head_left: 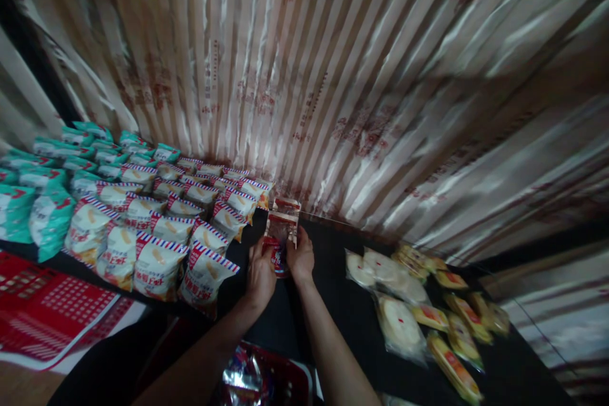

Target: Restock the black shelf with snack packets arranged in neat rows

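Between my two hands, a dark reddish-brown snack packet stands on the black surface, with its printed lower front partly covered by fingers. My left hand grips its left side, fingers closed against it. On the opposite side, my right hand presses in with the thumb in front. Directly behind is a similar brown packet, of which only the top shows. White snack bags with red-and-blue striped tops stand in rows left of my left hand. The small print is blurred.
Teal bags stand in rows at the far left. Flat round wrapped pieces and yellow wrapped snacks lie on the right. A red basket sits lower left; shiny packets lie below my arms. Behind hangs a striped plastic sheet.
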`<state>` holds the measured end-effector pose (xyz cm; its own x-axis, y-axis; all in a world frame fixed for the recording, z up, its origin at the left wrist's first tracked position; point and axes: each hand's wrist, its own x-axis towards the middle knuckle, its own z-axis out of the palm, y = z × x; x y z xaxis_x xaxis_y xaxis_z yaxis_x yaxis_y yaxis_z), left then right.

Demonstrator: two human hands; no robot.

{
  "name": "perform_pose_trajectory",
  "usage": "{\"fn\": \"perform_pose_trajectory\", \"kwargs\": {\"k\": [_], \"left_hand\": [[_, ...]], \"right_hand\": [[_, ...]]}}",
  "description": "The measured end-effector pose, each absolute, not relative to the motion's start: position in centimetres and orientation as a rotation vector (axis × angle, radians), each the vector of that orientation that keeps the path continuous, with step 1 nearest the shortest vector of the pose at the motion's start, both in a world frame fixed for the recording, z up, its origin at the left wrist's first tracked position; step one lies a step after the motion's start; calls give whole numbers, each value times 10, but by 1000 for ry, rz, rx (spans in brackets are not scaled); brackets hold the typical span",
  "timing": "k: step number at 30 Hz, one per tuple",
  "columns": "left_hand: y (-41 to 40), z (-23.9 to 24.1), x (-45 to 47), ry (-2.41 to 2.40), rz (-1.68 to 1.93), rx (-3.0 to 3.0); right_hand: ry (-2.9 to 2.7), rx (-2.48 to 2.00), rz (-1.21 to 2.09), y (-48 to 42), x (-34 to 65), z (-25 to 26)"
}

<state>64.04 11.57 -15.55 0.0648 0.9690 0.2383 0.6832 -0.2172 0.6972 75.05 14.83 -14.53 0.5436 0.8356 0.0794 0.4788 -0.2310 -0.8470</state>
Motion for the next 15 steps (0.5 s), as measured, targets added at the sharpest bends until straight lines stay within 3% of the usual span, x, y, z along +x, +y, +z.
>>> {"fn": "perform_pose_trajectory", "kwargs": {"k": [5, 15], "left_hand": [[119, -170, 643, 1622, 973, 2019], [130, -173, 651, 1692, 1050, 2102]], "right_hand": [[-1573, -2032, 111, 144, 743, -151], [-1731, -2100, 30, 158, 740, -169]]}}
